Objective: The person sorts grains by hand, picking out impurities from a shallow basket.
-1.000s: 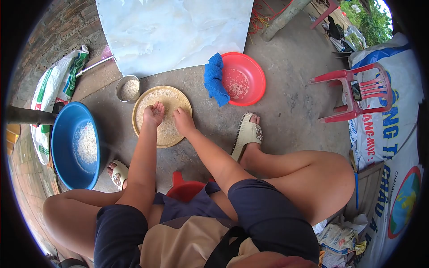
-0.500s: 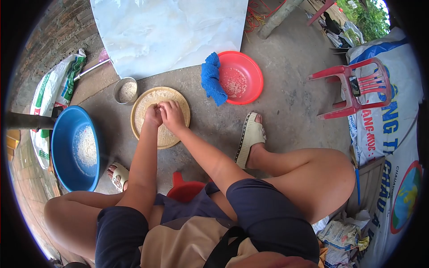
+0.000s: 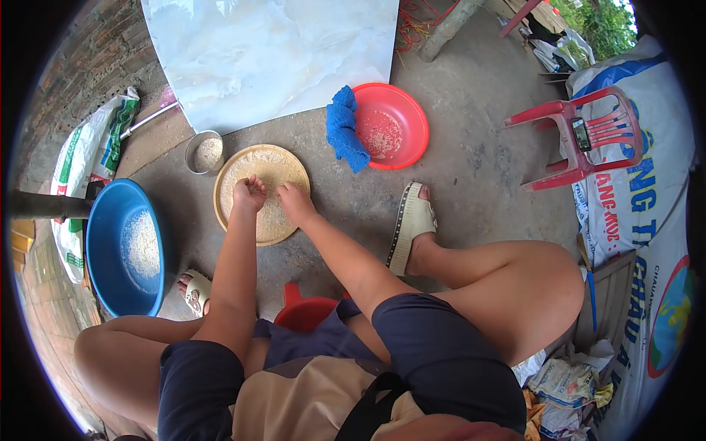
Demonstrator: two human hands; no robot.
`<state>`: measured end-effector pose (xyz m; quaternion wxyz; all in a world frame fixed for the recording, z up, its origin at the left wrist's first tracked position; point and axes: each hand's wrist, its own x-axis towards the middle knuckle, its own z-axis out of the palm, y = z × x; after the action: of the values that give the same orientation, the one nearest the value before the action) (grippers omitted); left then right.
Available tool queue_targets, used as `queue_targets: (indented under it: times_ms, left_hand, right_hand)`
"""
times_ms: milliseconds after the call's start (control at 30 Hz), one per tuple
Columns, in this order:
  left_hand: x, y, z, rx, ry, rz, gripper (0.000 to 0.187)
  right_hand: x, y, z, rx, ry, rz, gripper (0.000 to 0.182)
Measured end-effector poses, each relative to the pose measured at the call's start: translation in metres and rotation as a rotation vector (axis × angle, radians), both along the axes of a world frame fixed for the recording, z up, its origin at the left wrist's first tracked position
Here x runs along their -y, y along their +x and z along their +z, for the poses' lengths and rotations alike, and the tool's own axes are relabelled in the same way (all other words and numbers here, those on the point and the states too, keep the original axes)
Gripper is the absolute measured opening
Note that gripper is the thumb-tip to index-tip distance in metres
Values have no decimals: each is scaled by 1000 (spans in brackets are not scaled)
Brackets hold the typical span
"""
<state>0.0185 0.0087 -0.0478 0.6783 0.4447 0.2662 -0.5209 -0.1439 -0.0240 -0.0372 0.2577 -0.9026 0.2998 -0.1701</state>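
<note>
A round tan tray (image 3: 301,170) of pale grains lies on the floor in front of me. Over its left half is my left hand (image 3: 250,193), palm turned up and fingers loosely curled but apart; whether grains lie in the palm is too small to tell. My right hand (image 3: 296,204), with its fingers drawn together, hovers over the tray's right side, and whatever they may pinch is hidden. Just beyond the tray's left edge stands a metal pot (image 3: 205,151) with grains inside.
A blue basin (image 3: 103,250) with white grains stands at left. Farther off, a red basin (image 3: 412,132) holds scattered grains, a blue cloth (image 3: 344,132) over its rim. A pale board (image 3: 272,59) lies ahead. A red plastic chair (image 3: 566,140) and printed sacks (image 3: 654,191) are at right.
My hands have come apart from touching over the tray. The left has turned palm up, while the right has shifted toward the tray's right edge.
</note>
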Motion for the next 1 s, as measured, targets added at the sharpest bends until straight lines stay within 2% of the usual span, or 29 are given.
queue_targets:
  times_ms: [67,100,167,300,367,400,467,500,567,600,633,700,733,767,867,933,1000]
  left_hand:
    - [0,-3,-1,54,67,-40,25]
    - [0,-3,-5,57,67,-42,25]
    - [-1,-5,-14,31,-18,-82,28]
    - [4,-13,-7,48,-151,-189,29]
    - [4,-13,4,65,-312,-333,29]
    - [7,-14,3,66,-311,-334,29]
    - [15,-16,0,112,-188,-272,28]
    - [18,-16,4,113,-188,-271,28]
    - [20,-18,20,436,2,-519,28]
    - [22,-23,35,597,112,-614,30]
    - [24,-26,44,596,115,-615,30]
    - [29,-31,56,946,75,-929,28]
    - [33,-35,55,1054,112,-997,32]
    - [37,-37,53,1053,112,-997,32]
    - [42,-48,56,1559,287,-1159,37]
    - [44,-53,65,1581,287,-1187,36]
    - [45,-54,72,1605,293,-1216,36]
  right_hand:
    - [-1,7,11,178,64,-152,6]
    - [-2,11,17,180,65,-154,6]
    - [-1,22,30,348,135,-175,6]
    - [-2,38,51,400,158,-132,5]
    - [-1,41,61,480,103,-167,7]
    - [-1,42,58,482,103,-168,7]
    - [1,45,51,540,185,-399,11]
    - [3,47,43,541,185,-398,11]
    - [12,49,20,606,302,-611,17]
    - [17,51,4,563,589,-667,26]
    - [22,52,-2,562,592,-667,26]
    - [29,51,-4,906,1501,-710,34]
    - [28,49,1,930,1510,-687,37]
    - [29,47,5,928,1511,-687,37]
    - [33,45,10,965,1610,-762,32]
    - [39,48,-7,1126,1787,-743,24]
    - [42,45,-13,1152,1837,-707,21]
